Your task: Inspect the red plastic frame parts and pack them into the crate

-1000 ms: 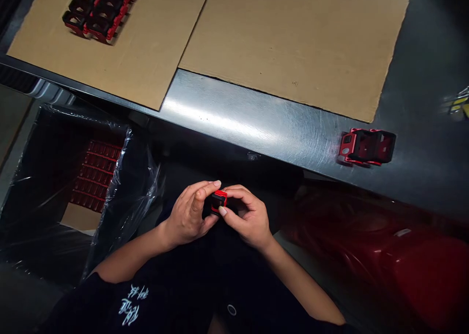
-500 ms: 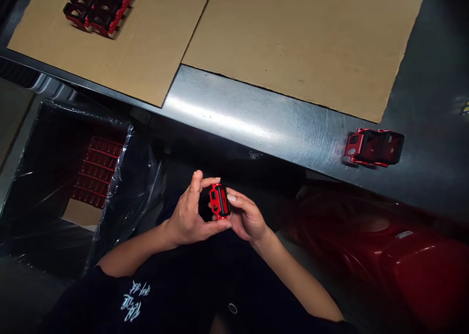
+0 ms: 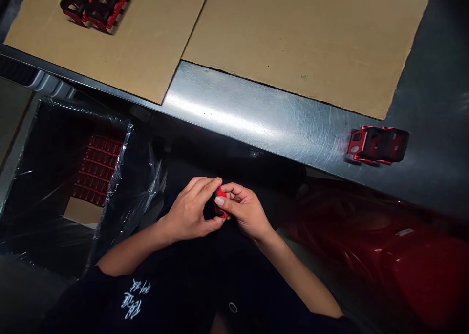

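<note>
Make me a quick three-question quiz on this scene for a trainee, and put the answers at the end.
1. True or false: the left hand and the right hand both touch the small red and black part between them.

2. How many cardboard sheets show on the tabletop? A) one B) two C) four

3. Fill in the blank: the red and black object at the right rests on bare ____.

Key: 1. True. 2. B. 3. metal.
</note>
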Available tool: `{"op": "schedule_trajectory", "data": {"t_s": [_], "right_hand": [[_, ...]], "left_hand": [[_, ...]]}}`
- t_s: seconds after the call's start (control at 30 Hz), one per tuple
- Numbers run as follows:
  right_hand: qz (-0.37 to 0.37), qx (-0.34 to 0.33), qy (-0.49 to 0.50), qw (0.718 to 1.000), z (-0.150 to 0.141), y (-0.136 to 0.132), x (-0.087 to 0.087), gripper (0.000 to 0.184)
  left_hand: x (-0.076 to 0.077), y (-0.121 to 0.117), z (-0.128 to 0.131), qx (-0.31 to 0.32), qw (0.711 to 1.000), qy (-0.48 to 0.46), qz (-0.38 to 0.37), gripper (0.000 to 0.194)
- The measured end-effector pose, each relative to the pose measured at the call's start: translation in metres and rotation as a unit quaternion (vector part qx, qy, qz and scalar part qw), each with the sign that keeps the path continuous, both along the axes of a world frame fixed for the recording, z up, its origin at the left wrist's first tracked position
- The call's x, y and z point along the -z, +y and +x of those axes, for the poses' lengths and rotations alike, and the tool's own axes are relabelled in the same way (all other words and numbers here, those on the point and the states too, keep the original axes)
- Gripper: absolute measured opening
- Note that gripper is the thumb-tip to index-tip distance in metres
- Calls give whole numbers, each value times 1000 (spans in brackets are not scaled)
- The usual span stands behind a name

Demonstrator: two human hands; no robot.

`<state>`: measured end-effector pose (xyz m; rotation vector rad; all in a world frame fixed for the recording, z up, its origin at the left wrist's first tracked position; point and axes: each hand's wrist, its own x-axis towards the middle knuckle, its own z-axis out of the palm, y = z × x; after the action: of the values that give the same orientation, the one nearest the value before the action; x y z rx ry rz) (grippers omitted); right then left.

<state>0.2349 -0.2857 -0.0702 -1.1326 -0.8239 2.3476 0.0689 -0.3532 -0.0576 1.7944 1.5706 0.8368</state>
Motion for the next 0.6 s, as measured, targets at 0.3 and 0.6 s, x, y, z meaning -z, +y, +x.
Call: {"op": "schedule_trajectory", "data": {"t_s": [0.3, 0.6], "right_hand": [[97, 23, -17, 995, 17, 5, 4, 27], [62, -26, 41, 997, 10, -3, 6, 23]], "left_hand": [[17, -14, -2, -64, 952, -300, -7, 78], [12, -13, 1, -63, 956, -285, -15, 82]]}}
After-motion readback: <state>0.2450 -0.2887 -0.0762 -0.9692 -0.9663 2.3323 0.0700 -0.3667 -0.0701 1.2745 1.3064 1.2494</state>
